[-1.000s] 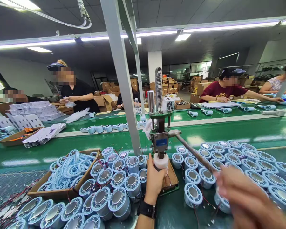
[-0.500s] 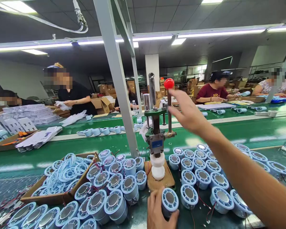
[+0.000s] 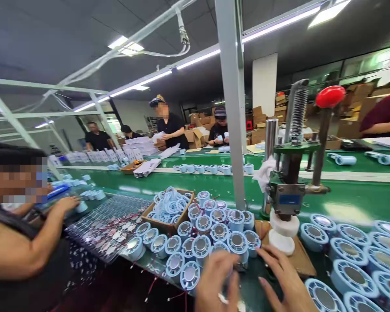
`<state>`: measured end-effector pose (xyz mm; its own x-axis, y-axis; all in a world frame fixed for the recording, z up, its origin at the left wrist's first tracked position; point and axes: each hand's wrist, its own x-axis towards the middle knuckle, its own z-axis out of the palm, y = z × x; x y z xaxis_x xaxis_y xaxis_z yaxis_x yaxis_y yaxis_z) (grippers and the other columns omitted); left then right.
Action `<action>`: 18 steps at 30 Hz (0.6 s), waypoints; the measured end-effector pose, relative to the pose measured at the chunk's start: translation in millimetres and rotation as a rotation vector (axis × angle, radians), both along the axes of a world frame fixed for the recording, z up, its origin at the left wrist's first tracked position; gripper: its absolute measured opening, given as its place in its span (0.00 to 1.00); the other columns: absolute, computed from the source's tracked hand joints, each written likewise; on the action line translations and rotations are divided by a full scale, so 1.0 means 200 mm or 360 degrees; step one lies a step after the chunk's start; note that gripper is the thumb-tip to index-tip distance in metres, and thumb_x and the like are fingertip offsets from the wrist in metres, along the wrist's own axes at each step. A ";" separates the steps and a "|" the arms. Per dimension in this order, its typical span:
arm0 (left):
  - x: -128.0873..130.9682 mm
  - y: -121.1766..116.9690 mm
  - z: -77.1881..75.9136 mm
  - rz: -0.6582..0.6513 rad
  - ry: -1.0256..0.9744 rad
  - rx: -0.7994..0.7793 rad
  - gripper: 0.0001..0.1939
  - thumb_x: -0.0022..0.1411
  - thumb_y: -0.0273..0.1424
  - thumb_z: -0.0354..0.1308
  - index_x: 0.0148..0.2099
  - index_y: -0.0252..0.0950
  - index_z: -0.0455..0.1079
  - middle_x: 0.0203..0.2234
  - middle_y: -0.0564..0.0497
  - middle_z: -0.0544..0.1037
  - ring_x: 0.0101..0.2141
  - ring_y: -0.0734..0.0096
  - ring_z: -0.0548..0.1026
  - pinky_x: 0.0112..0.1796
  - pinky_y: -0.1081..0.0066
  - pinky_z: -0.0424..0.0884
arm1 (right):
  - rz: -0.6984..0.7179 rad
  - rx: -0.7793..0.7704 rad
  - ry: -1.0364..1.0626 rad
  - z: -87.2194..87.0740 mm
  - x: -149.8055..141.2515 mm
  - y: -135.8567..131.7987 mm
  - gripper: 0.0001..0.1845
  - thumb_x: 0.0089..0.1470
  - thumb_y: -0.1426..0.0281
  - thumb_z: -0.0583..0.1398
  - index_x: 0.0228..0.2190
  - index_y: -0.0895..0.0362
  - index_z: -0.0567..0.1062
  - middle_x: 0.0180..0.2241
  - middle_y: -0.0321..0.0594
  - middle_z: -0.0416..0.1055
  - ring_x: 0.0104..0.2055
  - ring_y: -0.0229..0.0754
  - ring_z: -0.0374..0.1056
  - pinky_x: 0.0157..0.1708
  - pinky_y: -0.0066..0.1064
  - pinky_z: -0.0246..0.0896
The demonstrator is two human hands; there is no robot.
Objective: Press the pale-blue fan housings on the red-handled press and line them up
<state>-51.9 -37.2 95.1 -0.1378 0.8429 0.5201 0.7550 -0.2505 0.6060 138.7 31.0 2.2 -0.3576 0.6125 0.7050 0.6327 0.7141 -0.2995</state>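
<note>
Both my hands are low in the middle of the view, over the green bench. My left hand (image 3: 214,281) is smeared by motion and reaches among the pale-blue round speaker parts (image 3: 214,234); I cannot make out whether it holds one. Beside it, my right hand (image 3: 286,281) has its fingers stretched apart near the wooden board (image 3: 300,260) under the hand press (image 3: 287,190). The press's white die (image 3: 282,234) is raised off the board. Its lever with the red knob (image 3: 329,96) stands upright, untouched.
More blue parts lie right of the press (image 3: 347,255). A cardboard box of blue rings (image 3: 169,208) and a tray of small pieces (image 3: 110,225) sit to the left. A co-worker's arm (image 3: 29,242) is close on the left. A steel post (image 3: 234,130) rises behind the parts; other people work across the green conveyor (image 3: 195,177).
My right hand has let go of the red-knobbed lever and come down beside the press board. My left hand moved toward the heap of blue parts. The view has swung left.
</note>
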 end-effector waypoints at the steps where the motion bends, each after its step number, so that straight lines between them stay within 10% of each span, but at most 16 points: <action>1: -0.16 0.05 0.11 0.0198 0.0183 -0.0034 0.17 0.67 0.34 0.46 0.50 0.44 0.75 0.46 0.47 0.79 0.49 0.61 0.75 0.51 0.65 0.71 | -0.0018 -0.0084 0.0011 -0.02 -0.08 0.02 0.29 0.58 0.70 0.57 0.60 0.52 0.63 0.59 0.48 0.64 0.60 0.49 0.66 0.52 0.36 0.71; 4: -0.64 0.29 0.36 0.0665 0.0539 -0.0280 0.19 0.69 0.27 0.41 0.55 0.34 0.70 0.51 0.43 0.76 0.52 0.64 0.73 0.54 0.63 0.68 | -0.0049 -0.0304 0.0053 -0.06 -0.27 0.06 0.31 0.60 0.68 0.55 0.63 0.51 0.58 0.62 0.48 0.61 0.63 0.52 0.62 0.55 0.45 0.68; 8: -1.05 0.59 0.38 0.0754 0.0786 -0.0630 0.11 0.66 0.32 0.58 0.48 0.32 0.71 0.45 0.46 0.77 0.48 0.63 0.75 0.53 0.54 0.69 | -0.0026 -0.0208 0.0152 -0.10 -0.36 0.10 0.27 0.62 0.67 0.54 0.61 0.54 0.58 0.57 0.48 0.68 0.58 0.49 0.68 0.52 0.43 0.71; 18: -1.12 0.76 0.27 0.0786 0.1093 -0.0838 0.14 0.65 0.39 0.59 0.45 0.33 0.71 0.44 0.47 0.76 0.46 0.64 0.74 0.50 0.55 0.71 | -0.0386 -0.0159 0.0704 -0.13 -0.26 0.04 0.24 0.59 0.59 0.57 0.54 0.56 0.63 0.52 0.53 0.69 0.53 0.57 0.70 0.51 0.50 0.70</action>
